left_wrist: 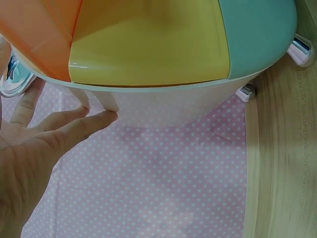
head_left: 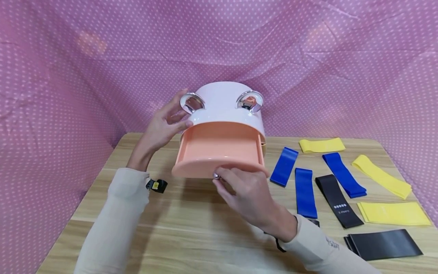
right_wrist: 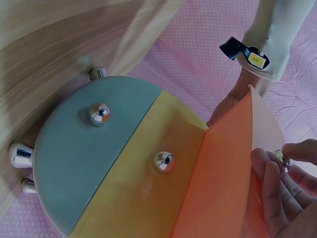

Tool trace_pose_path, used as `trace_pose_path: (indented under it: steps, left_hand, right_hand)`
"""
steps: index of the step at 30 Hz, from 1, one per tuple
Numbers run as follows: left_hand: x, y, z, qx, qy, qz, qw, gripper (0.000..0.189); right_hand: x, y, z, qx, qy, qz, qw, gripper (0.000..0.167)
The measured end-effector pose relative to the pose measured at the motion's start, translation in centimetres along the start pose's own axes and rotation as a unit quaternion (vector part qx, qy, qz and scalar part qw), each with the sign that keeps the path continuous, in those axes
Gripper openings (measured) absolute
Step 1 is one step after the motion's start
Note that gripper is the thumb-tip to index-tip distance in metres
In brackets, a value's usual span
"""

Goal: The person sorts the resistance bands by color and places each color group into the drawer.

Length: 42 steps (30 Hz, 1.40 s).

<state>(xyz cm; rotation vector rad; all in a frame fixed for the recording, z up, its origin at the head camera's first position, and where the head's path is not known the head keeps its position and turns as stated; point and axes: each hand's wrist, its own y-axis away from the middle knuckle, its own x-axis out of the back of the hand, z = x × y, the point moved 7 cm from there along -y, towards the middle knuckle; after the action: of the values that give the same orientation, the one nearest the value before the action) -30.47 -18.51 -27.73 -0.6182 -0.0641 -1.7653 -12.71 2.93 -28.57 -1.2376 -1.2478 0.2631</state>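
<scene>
A white rounded drawer box with two silver ear-shaped loops on top stands on the table. Its peach top drawer is pulled out, its bare inside floor in view. Between thumb and fingers my right hand pinches the drawer's small silver knob. My left hand rests against the box's left side, thumb by the front edge, fingers extended along the wall in the left wrist view. Below the peach drawer, a yellow drawer and a green drawer are closed, each with a silver knob.
On the right half of the wooden table lie several flat bands: blue bands, yellow bands and black bands. A pink dotted cloth hangs behind and at both sides. Short silver feet support the box.
</scene>
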Motion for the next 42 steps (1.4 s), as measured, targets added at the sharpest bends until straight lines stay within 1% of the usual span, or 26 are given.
trace_pose_path:
  steps: [6, 12, 19, 25, 29, 33, 35, 40, 42]
  left_hand:
    - [-0.1, 0.0, 0.0, -0.008, 0.002, -0.001, 1.0000, 0.084]
    - [-0.1, 0.0, 0.1, -0.004, 0.008, -0.002, 1.0000, 0.084]
    - [-0.1, 0.0, 0.1, -0.002, 0.007, -0.004, 1.0000, 0.084]
    - [0.0, -0.1, 0.0, 0.001, 0.006, -0.003, 1.0000, 0.084]
    - [-0.1, -0.1, 0.0, 0.003, 0.003, -0.002, 1.0000, 0.085]
    - [-0.1, -0.3, -0.1, 0.004, 0.005, -0.004, 1.0000, 0.085]
    - [-0.1, -0.3, -0.2, 0.006, 0.009, -0.006, 0.9999, 0.085]
    - [0.0, -0.4, -0.2, 0.007, 0.015, -0.010, 0.9998, 0.085]
    - [0.1, -0.5, -0.2, 0.007, 0.014, -0.012, 0.9998, 0.085]
  right_hand:
    - [-0.1, 0.2, -0.1, -0.002, 0.001, -0.009, 1.0000, 0.021]
    - [-0.1, 0.4, -0.1, 0.001, 0.004, -0.013, 0.9999, 0.022]
    - [-0.1, 0.5, -0.1, -0.006, 0.005, -0.026, 0.9996, 0.024]
    - [0.5, 0.6, 0.0, 0.001, 0.018, -0.025, 0.9995, 0.028]
    - [1.5, 1.0, 0.1, -0.002, 0.004, -0.026, 0.9997, 0.031]
    - [3.3, 1.9, 0.8, -0.007, -0.014, -0.010, 0.9998, 0.018]
    - [4.3, 2.6, 1.4, -0.018, -0.016, -0.005, 0.9997, 0.017]
    - [6.2, 4.6, 3.0, -0.049, 0.002, -0.023, 0.9985, 0.029]
    - [6.6, 5.5, 3.6, -0.063, 0.021, -0.037, 0.9971, 0.041]
